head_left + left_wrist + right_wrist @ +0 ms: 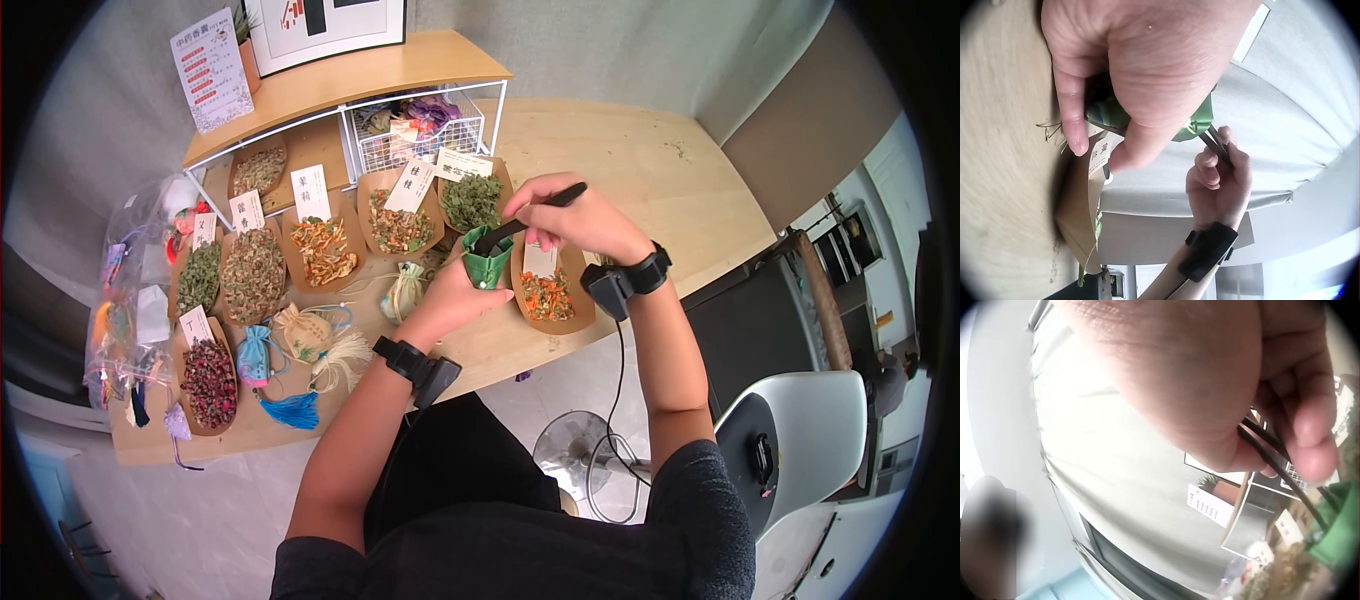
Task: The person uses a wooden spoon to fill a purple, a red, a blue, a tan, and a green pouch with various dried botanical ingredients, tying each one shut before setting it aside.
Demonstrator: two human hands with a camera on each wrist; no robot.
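Observation:
My left hand [452, 303] grips a small green fabric pouch [486, 268] from below and the side, its mouth upward above the table's front part. With my right hand [585, 218] I pinch a pair of black tweezers [568, 195]. The lower ends of the tweezers go into the pouch's mouth, and their tips are hidden inside; the right wrist view shows both prongs entering the green cloth [1338, 534]. Just right of the pouch is a paper tray of orange and green dried pieces [547, 298]. A cream drawstring pouch [404, 292] lies left of my left hand.
Paper trays of dried herbs with label cards stand across the wooden table [620, 150], including dark red buds [208, 385] at front left. Blue sachet [255, 355] and tassels lie beside them. Behind is a shelf [370, 75] with a wire basket [415, 150]. A white chair [820, 430] stands right.

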